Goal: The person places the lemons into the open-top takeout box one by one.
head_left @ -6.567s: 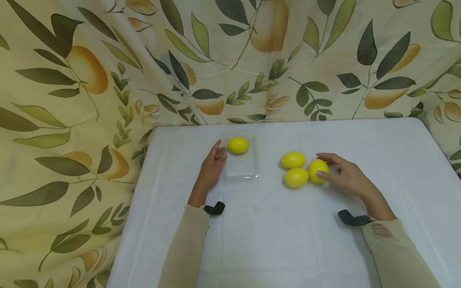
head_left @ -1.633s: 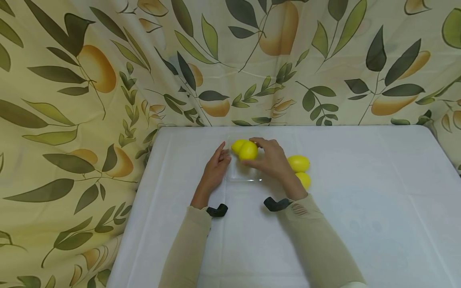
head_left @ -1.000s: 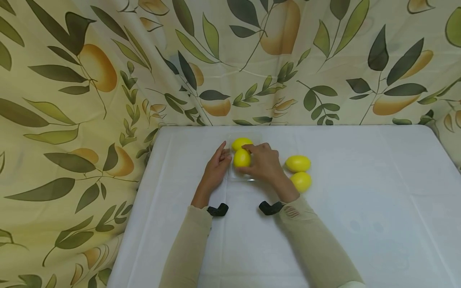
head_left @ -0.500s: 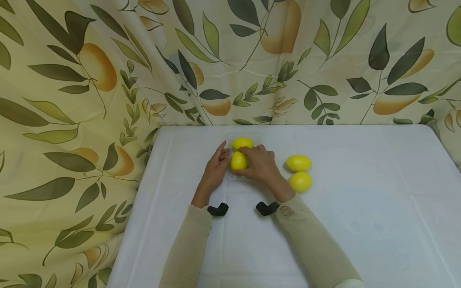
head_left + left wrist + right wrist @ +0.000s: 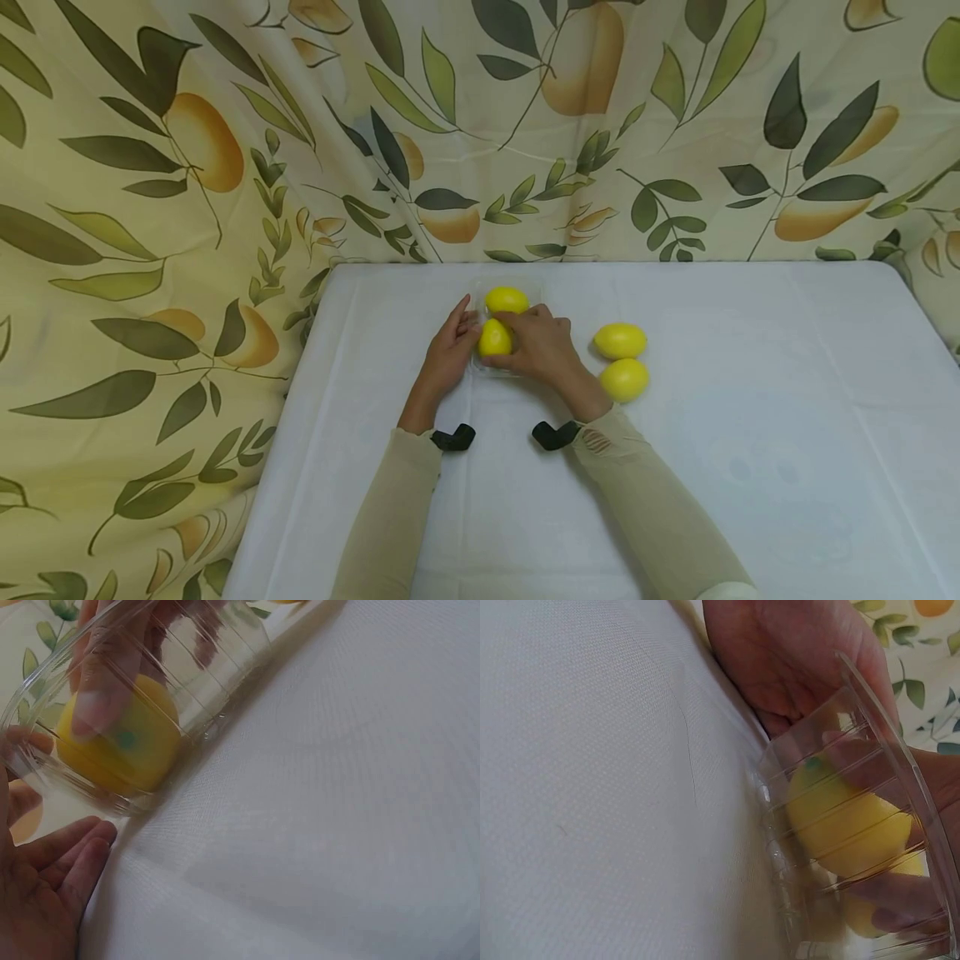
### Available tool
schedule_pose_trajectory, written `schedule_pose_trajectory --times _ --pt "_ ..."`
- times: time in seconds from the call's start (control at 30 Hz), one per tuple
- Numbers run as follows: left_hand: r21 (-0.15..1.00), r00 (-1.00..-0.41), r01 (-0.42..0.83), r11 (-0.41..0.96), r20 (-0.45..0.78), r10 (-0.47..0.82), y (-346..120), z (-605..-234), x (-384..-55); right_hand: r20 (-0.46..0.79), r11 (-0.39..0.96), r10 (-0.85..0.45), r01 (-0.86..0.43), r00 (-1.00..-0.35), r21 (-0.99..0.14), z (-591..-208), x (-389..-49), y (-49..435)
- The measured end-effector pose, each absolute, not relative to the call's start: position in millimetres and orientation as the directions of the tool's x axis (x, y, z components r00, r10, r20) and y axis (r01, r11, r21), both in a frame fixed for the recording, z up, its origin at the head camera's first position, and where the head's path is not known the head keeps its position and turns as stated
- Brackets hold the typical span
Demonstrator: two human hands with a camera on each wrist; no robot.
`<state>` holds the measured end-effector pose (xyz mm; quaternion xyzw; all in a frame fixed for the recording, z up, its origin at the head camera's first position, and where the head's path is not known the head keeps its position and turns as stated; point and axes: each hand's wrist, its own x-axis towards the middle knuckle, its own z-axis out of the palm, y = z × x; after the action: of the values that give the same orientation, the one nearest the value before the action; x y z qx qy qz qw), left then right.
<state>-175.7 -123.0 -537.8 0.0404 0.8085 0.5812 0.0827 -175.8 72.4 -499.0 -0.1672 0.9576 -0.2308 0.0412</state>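
A clear plastic box (image 5: 225, 671) stands near the table's far edge. My right hand (image 5: 543, 352) reaches into it and grips a yellow lemon (image 5: 492, 340), thumb on the near side and fingers on the far side. In the left wrist view that lemon (image 5: 124, 742) shows through the wall, low in the box, its tip greenish. Behind it a second lemon (image 5: 507, 299) lies in the far half of the box. My left hand (image 5: 447, 360) is at the box's left side, fingers extended, fingertips right at its wall.
Two more lemons, one farther back (image 5: 620, 341) and one nearer (image 5: 625, 380), lie close together on the white-covered table (image 5: 675, 500), right of the box. A leaf-and-fruit patterned curtain (image 5: 667, 100) hangs behind the table and along its left side.
My right hand took a lemon from the group of three at right and carried it left into the box, then lowered it in front of the other lemon. My left hand stayed at the box.
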Motion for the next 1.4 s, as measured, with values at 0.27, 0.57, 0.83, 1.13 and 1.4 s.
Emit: schedule_pose_trajectory --times 0.27,0.57,0.83,1.13,1.4 --pt "0.948 -0.985 -0.015 0.319 -0.069 0.161 -122.2 -536.8 -174.4 0.001 0.842 -0.349 -0.314 -0.937 -0.439 -496.8 -174.2 73.5" --pt "0.945 -0.984 -0.024 0.325 -0.080 0.161 -120.6 -536.7 -174.6 0.020 0.848 -0.375 -0.351 -0.927 -0.396 -491.8 -174.6 77.0" --pt "0.944 -0.983 -0.031 0.330 -0.088 0.161 -121.1 -537.2 -174.7 0.036 0.854 -0.376 -0.361 -0.926 -0.375 -488.6 -174.4 80.5" --pt "0.938 -0.982 -0.048 0.343 -0.107 0.156 -120.5 -536.2 -174.1 0.105 0.795 -0.341 -0.346 -0.934 -0.498 -478.8 -168.7 95.1" --pt "0.938 -0.984 -0.059 0.342 -0.113 0.140 -119.6 -536.0 -173.2 0.130 0.730 -0.272 -0.292 -0.954 -0.618 -458.5 -158.8 123.7"
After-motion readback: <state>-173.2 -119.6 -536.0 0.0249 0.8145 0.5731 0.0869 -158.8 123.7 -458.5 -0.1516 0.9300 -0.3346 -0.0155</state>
